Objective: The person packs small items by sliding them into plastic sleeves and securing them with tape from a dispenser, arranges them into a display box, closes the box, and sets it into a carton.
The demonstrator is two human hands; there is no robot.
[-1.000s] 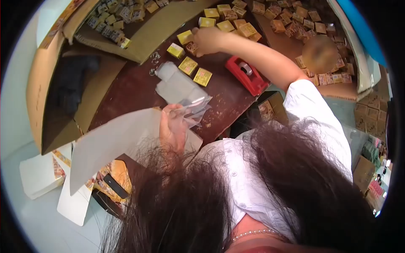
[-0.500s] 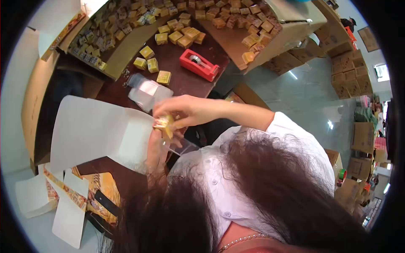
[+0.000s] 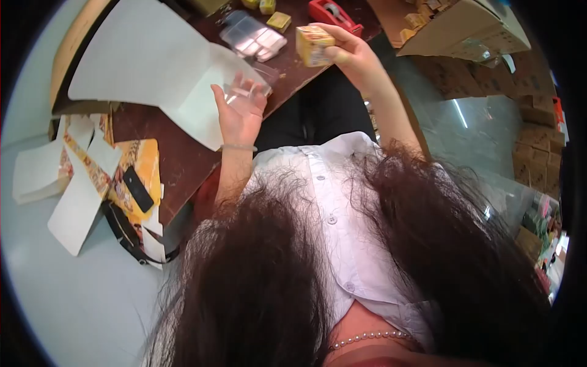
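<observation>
My right hand [image 3: 351, 58] pinches a small yellow printed box [image 3: 315, 46] between thumb and fingers, raised over the table's front edge. Palm up, my left hand [image 3: 240, 116] has its thumb apart and fingers loosely spread, with a clear plastic piece [image 3: 249, 101] lying across palm and fingers; its exact shape is hard to make out. A white open carton [image 3: 192, 113] stands just left of that hand. Behind both hands, a pile of clear plastic packs [image 3: 260, 43] lies on the dark red table [image 3: 183, 168].
A red tape dispenser [image 3: 336, 15] and a yellow box [image 3: 279, 22] sit at the back. A black phone [image 3: 139, 189] rests on printed cardboard [image 3: 147, 162] at left. At upper right, a large carton [image 3: 471, 33] holds small boxes.
The hands have separated: the yellow box, earlier between both, is now in my right hand, raised to the right. My left hand has opened its fingers. The view has tilted downward.
</observation>
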